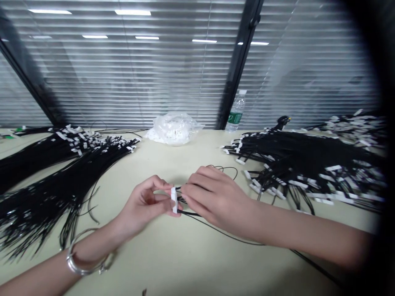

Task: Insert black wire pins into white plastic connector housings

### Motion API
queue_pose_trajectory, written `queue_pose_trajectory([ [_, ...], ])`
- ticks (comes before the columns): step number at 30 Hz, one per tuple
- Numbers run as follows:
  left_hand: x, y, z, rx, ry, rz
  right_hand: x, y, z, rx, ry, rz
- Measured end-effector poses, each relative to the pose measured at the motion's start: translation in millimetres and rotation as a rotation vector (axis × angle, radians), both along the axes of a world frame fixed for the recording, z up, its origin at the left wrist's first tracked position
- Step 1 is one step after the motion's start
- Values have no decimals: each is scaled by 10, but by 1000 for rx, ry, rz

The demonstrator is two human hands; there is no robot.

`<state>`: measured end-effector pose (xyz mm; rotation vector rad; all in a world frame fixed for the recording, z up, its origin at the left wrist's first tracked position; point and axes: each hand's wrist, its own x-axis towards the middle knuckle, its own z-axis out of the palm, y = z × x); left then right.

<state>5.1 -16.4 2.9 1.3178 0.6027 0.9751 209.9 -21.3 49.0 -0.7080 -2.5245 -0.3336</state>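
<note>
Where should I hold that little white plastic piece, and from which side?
Probably pinch the white plastic piece by its narrow body, coming from the left, as the left hand does. It's short and slim, so fingertips suit it, and the black wires come out on its right, toward the right hand.

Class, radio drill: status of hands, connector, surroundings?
Left hand pinching white connector. Right hand at its black wires, grip hidden. Wire bundles off to both sides.

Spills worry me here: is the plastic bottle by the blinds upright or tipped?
Upright: the bottle stands on the table, its white cap at the top and green label below.
</note>
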Motion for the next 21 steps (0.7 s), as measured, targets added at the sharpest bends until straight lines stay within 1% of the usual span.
queue_pose_trajectory([
  [3, 3, 5, -12, 10, -5, 6, -4, -4, -3, -8, 3, 36],
  [11, 8, -16, -25, 43, 25, 40, -5, -7, -35, 18, -7, 51],
  [16, -2, -17, -25, 123, 86, 63, 5, 0, -61, 32, -13, 64],
  [21, -12, -8, -37, 183, 103, 72, 7, 6, -81, 49, -21, 60],
])
